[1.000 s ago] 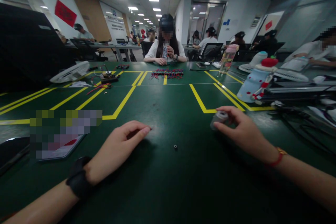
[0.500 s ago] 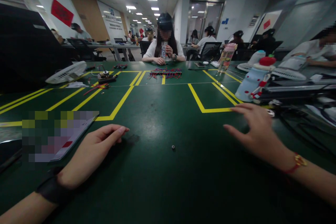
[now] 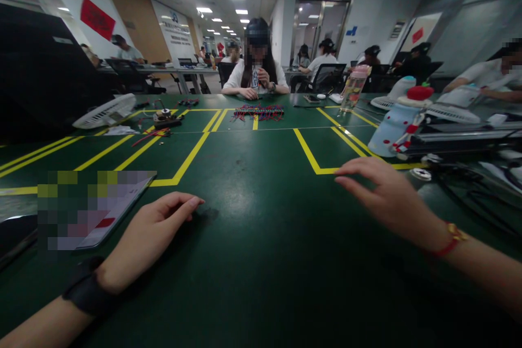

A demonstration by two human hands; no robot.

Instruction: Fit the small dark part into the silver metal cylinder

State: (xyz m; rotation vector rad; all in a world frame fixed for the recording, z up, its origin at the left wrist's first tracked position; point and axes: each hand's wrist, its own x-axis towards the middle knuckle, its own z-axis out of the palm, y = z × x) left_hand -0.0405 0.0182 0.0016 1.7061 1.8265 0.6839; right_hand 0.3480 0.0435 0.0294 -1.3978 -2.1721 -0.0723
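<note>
My left hand (image 3: 157,228) rests low over the green table (image 3: 244,283), its thumb pressed against the curled fingers. Whatever lies between those fingertips, if anything, is hidden. To its left is a flat, pale tablet-like item (image 3: 136,196), mostly blurred out. On the other side, my right hand (image 3: 379,193) hovers near a corner of yellow tape (image 3: 320,170). Its thumb and index fingertips come together in a pinch; I cannot make out anything between them. A small round metal piece (image 3: 421,174) lies beyond its wrist.
A blue bottle with a red top (image 3: 385,133) and black cables (image 3: 460,201) are at right. Red-and-blue wired parts (image 3: 259,113) lie at the far middle, before a seated person (image 3: 255,76). A small fan (image 3: 106,111) and wired components (image 3: 163,119) stand at left.
My right hand has shifted left, and its spread thumb and index finger have closed together. The small nut-like piece on the table between my hands no longer shows. My left hand has barely moved.
</note>
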